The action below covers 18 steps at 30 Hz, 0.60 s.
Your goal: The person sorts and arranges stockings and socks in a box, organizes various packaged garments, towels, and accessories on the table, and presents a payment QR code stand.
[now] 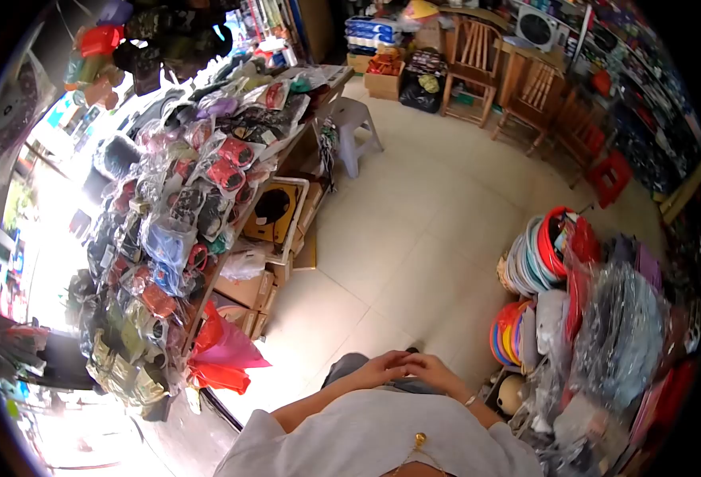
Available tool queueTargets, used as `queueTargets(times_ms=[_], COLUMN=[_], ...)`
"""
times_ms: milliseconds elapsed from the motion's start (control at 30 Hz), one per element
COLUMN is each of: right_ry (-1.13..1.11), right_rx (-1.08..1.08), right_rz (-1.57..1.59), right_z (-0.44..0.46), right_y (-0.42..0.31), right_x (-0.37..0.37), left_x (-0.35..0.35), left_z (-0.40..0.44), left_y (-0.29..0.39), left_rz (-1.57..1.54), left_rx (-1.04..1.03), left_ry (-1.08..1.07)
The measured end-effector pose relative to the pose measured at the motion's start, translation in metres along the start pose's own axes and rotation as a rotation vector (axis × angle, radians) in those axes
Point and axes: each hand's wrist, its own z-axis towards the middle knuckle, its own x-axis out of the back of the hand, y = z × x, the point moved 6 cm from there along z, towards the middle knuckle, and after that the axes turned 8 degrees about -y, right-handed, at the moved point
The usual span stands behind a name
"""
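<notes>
My left hand (pixel 384 368) and my right hand (pixel 432 372) meet in front of my light grey shirt (pixel 366 429), above my dark trousers. The fingers of both are loosely stretched and touch or overlap at the tips; how far they interlock is hard to see. No object shows in either hand. A band circles the right wrist. Nearest the left arm, red and pink plastic bags (pixel 225 350) hang by the display table. Beyond the right hand stand stacked colourful round items (pixel 509 334) and plastic-wrapped goods (pixel 617 334).
Bagged caps and other goods (pixel 199 199) cover a long table on the left, with cardboard boxes (pixel 247 290) under it. A grey stool (pixel 354 131) stands at its far end. Wooden chairs (pixel 473 67) and a red stool (pixel 609 176) are farther back on the tiled floor (pixel 414 199).
</notes>
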Motion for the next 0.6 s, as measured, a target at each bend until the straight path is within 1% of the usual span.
queueTargets(times_ms=[33, 100, 133, 167, 200, 233, 300, 333, 367, 433, 500, 533, 567, 600], right_ry=[-0.062, -0.133, -0.154, -0.192, -0.225, -0.235, -0.111, -0.028, -0.027, 0.085, 0.102, 0.109, 0.099, 0.067], right_rx=[-0.070, -0.126, -0.132, -0.170, -0.205, -0.211, -0.186, -0.155, -0.159, -0.156, -0.242, -0.264, -0.264, -0.195], right_rz=[0.171, 0.085, 0.067, -0.057, -0.179, -0.185, -0.421, -0.376, -0.377, 0.068, 0.184, 0.088, 0.071, -0.127], right_z=[0.001, 0.004, 0.011, 0.021, 0.032, 0.048, 0.088, 0.108, 0.128, 0.164, 0.193, 0.206, 0.220, 0.238], right_y=[0.003, -0.008, -0.010, -0.008, -0.010, -0.014, -0.033, -0.029, -0.025, -0.019, -0.004, 0.008, 0.009, -0.003], right_x=[0.027, 0.077, 0.104, 0.129, 0.148, 0.163, 0.197, 0.208, 0.212, 0.224, 0.235, 0.244, 0.258, 0.274], left_x=[0.008, 0.029, 0.046, 0.058, 0.073, 0.088, 0.118, 0.133, 0.151, 0.194, 0.238, 0.260, 0.285, 0.313], left_z=[0.009, 0.029, 0.037, 0.044, 0.048, 0.053, 0.077, 0.089, 0.102, 0.134, 0.167, 0.181, 0.199, 0.215], left_y=[0.012, 0.011, 0.005, 0.005, 0.005, 0.001, -0.008, -0.011, -0.008, 0.022, 0.064, 0.088, 0.114, 0.137], left_rz=[-0.040, -0.192, -0.085, -0.096, -0.088, -0.082, -0.109, -0.101, -0.089, -0.056, -0.034, 0.061, 0.155, 0.162], left_rx=[0.020, -0.035, -0.061, -0.070, -0.038, -0.004, -0.013, 0.025, 0.065, 0.044, 0.017, -0.006, -0.034, -0.026], left_ry=[0.039, 0.142, 0.216, 0.233, 0.313, 0.388, 0.434, 0.436, 0.433, 0.419, 0.405, 0.395, 0.395, 0.394])
